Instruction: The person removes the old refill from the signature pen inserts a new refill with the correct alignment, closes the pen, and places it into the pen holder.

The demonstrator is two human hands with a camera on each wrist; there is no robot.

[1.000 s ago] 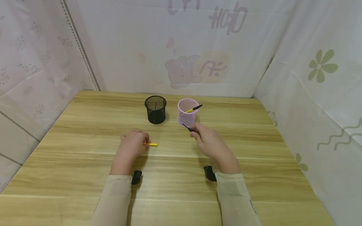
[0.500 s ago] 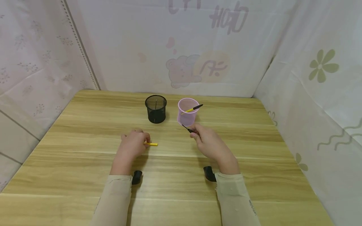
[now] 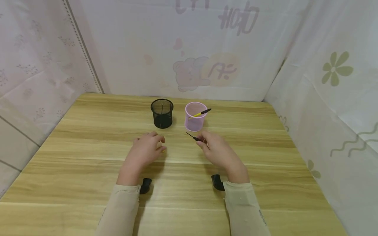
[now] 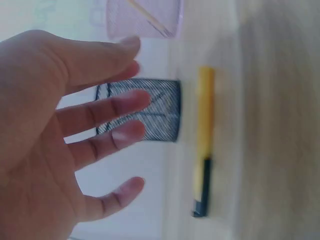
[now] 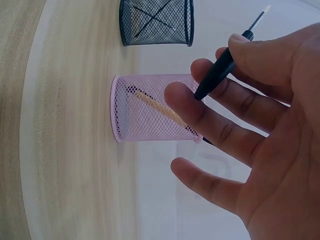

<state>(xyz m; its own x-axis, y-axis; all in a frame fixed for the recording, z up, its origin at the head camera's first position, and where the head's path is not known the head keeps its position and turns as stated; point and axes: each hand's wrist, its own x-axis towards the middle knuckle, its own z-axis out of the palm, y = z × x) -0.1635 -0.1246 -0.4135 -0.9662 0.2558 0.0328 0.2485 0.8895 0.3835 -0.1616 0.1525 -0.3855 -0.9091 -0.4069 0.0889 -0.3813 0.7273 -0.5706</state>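
My left hand (image 3: 144, 153) hovers low over the table with its fingers loosely bent and apart, holding nothing. Beyond its fingertips in the left wrist view lies a yellow pen barrel (image 4: 206, 115) with a black clip end; in the head view the hand hides nearly all of it. My right hand (image 3: 218, 149) pinches the black front section of a pen (image 5: 217, 72) between thumb and fingers. From its threaded end a thin refill (image 5: 260, 17) sticks out, pointing left toward the other hand. The little finger stays extended, away from the pen part.
Behind the right hand stands a pink mesh pen cup (image 3: 193, 124), with a yellow and black pen (image 3: 198, 114) leaning in it. To its left is a black mesh pen cup (image 3: 163, 122). White printed cloth (image 3: 133, 49) hangs around the wooden table (image 3: 183, 196).
My left hand has shifted right along the pen barrel, its fingers spreading off it. The right hand has drawn the pen part slightly toward me, with the refill swinging left.
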